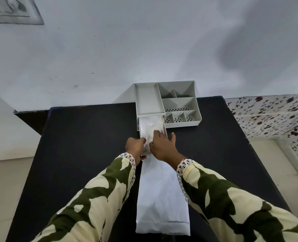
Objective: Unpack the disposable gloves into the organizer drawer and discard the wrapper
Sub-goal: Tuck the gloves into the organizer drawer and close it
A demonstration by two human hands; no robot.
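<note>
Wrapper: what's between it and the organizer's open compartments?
In the head view, the pulled-out drawer with the gloves in it, and both hands: left hand and right hand pressing into it. The wrapper lies flat just below them.

Domestic room, likely a home. Indicators: plain painted wall point(109, 49) with scuff marks, floral-patterned covering point(270, 116) at right, black table point(85, 140) against the wall, grey desktop organizer point(177, 102), framed vent point(12, 11) upper left.
</note>
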